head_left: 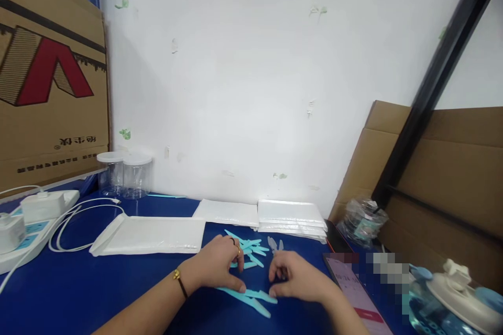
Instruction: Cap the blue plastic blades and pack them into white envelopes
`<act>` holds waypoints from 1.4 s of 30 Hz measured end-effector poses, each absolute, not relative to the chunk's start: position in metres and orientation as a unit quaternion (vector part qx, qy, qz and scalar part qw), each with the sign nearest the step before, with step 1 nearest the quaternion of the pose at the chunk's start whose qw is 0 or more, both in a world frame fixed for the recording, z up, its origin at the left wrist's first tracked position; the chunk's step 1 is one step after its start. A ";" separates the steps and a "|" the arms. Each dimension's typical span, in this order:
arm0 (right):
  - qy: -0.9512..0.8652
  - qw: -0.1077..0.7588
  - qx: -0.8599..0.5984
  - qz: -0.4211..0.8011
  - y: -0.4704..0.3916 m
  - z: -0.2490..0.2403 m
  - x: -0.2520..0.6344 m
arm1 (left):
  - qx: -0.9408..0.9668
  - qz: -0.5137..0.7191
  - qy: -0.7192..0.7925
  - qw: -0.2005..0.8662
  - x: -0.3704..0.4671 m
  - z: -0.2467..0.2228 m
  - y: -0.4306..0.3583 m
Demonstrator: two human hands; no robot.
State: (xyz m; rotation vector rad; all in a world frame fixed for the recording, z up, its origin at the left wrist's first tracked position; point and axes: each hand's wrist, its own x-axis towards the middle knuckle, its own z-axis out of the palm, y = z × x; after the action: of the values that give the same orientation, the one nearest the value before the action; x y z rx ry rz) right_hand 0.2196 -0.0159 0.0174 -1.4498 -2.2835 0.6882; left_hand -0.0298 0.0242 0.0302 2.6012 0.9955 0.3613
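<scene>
Turquoise strips [256, 305] by left hand [220, 263], carton [70, 120] (upside-down lettering [78, 141]) leftward.

1. The table [98, 285] is blue.
2. Two clear tubs [137, 178] with white lids stand at the back left.
3. Flat white packets [153, 236] lie on it, some in a stack.
4. Light-blue bits [256, 260] lie in a messy pile.
5. A phone [357, 296] lies at the right.

The scene is viewed by one head-worn camera, pointed forward and down. The white wall [236, 73] is faced nearly straight on; below it, the blue tabletop [129, 277] is seen obliquely from above, with the left hand [218, 263] and right hand [296, 275] framed at close range.
</scene>
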 end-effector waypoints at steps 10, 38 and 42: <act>-0.821 0.134 -0.502 0.237 -0.017 0.014 0.213 | 0.923 0.091 0.343 0.146 -0.027 0.024 0.031; -0.738 0.291 -0.592 0.142 0.003 0.018 0.252 | 0.874 0.228 0.362 0.231 -0.026 0.054 0.005; -0.748 0.288 -0.583 0.133 0.002 0.020 0.259 | 0.882 0.173 0.208 0.386 -0.021 0.063 -0.059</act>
State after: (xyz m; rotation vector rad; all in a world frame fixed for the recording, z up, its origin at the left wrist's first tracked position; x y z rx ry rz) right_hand 0.2592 0.0023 0.0204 -1.5573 -1.9965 0.3560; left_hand -0.0215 -0.0589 0.0634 2.2457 0.5300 0.4402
